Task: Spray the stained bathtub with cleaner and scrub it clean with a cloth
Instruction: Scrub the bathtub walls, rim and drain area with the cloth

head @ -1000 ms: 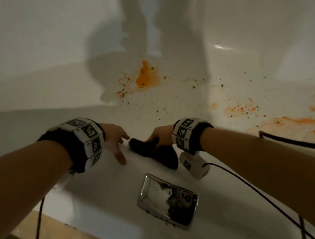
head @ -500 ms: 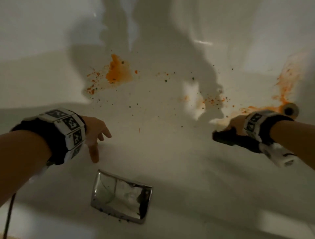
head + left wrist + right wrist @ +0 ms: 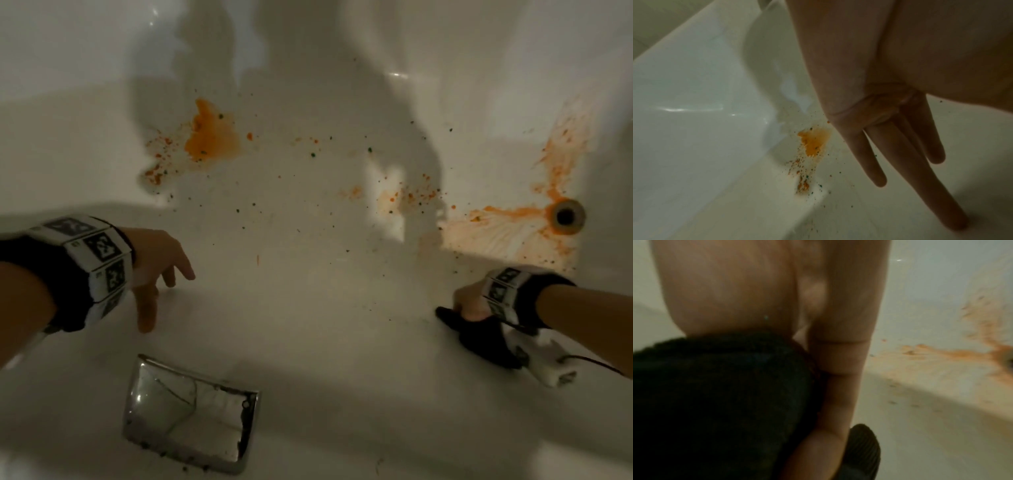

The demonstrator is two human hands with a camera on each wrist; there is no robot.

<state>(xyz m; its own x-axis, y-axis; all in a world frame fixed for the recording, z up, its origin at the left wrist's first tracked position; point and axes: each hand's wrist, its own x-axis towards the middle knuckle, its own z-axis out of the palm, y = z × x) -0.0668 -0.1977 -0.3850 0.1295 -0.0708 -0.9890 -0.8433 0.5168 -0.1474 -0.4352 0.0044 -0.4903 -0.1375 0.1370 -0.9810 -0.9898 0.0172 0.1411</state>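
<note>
The white bathtub (image 3: 308, 325) carries orange stains: a thick blotch (image 3: 210, 135) at the far left, also seen as a blotch (image 3: 813, 142) in the left wrist view, scattered specks mid-floor, and smears (image 3: 507, 229) running to the drain (image 3: 566, 216). My right hand (image 3: 467, 303) grips a black cloth (image 3: 479, 337) against the near wall of the tub, below the drain smears; in the right wrist view the cloth (image 3: 719, 402) fills the palm. My left hand (image 3: 161, 274) hangs over the near wall with fingers (image 3: 906, 162) straight and spread, holding nothing.
A chrome overflow plate (image 3: 190, 413) sits on the near tub wall between my arms. A thin cable (image 3: 596, 363) trails from the right wrist camera. No spray bottle shows in any view.
My right hand has swept the black cloth from the middle, beside the left hand, far to the right along the near wall. The left hand has stayed open in place.
</note>
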